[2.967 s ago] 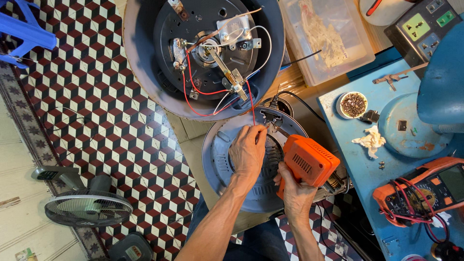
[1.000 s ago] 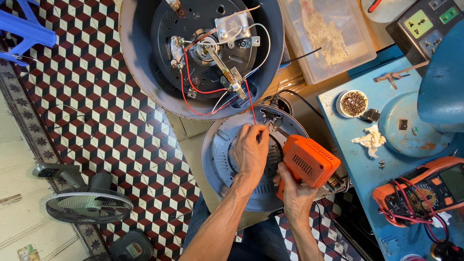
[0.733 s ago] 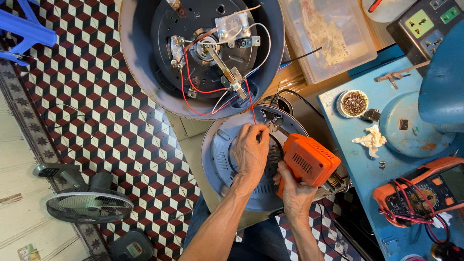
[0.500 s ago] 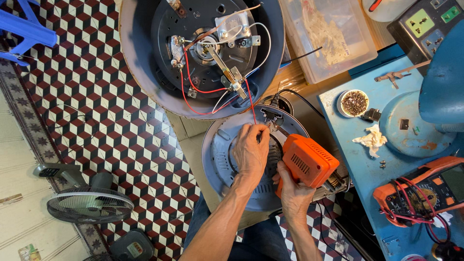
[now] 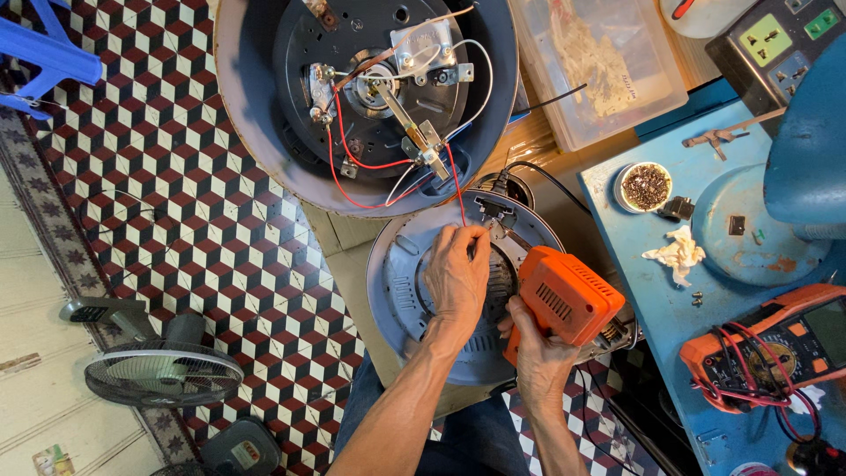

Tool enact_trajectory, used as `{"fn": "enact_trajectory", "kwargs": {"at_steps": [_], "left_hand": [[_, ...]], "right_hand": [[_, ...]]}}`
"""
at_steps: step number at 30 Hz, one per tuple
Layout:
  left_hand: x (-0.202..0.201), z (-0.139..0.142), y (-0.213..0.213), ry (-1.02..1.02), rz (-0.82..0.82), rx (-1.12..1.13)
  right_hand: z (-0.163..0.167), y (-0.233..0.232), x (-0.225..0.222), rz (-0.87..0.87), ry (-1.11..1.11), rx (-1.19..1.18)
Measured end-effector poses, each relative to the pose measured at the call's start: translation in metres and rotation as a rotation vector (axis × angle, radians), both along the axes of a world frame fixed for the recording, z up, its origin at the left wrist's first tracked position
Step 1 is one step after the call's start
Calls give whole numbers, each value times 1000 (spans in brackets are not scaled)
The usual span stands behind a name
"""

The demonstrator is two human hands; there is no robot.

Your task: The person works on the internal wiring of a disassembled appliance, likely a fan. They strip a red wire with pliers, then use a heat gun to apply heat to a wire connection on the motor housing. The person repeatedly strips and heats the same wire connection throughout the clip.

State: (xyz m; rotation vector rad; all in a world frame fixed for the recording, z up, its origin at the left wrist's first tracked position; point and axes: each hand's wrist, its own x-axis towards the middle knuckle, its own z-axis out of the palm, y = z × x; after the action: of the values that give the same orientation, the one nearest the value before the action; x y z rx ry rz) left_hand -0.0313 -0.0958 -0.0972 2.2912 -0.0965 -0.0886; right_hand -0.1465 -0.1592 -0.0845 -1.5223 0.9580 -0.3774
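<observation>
Screwing step in hand: left hand (image 5: 456,275) flat on round grey base plate (image 5: 458,300), fingers pinching a small part by the red wire (image 5: 457,196). Right hand (image 5: 539,360) wrapped tight round orange drill (image 5: 564,298) (tip hidden). Next, probably: steady drill, straight push, plate held firm.

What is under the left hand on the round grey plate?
The left hand covers the middle of the grey base plate; only slotted vents and a red wire show beside it. What lies beneath is hidden.

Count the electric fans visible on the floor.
1: a floor fan lies on the tiled floor at lower left, left of the person's arms. Others may be out of frame.
</observation>
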Motion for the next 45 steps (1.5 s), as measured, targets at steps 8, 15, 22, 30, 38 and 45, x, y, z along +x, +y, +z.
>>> {"fn": "enact_trajectory", "kwargs": {"at_steps": [8,15,22,30,38,45], "left_hand": [[-1,-2,-1,2,9,14],[-1,-4,-2,-20,19,-4],[-1,-5,-1,-15,15,2],[-1,-7,-1,-17,13,4],[0,-5,-1,-16,-1,0],[0,-4,-1,-22,6,1]], "right_hand": [[-10,-1,-2,-12,-5,90],[-10,-1,-1,-16,-19,96],[-4,-1,2,-23,-32,81],[8,1,3,-35,-70,41],[7,2,-3,-14,-58,57],[11,1,0,-31,-86,67]]}}
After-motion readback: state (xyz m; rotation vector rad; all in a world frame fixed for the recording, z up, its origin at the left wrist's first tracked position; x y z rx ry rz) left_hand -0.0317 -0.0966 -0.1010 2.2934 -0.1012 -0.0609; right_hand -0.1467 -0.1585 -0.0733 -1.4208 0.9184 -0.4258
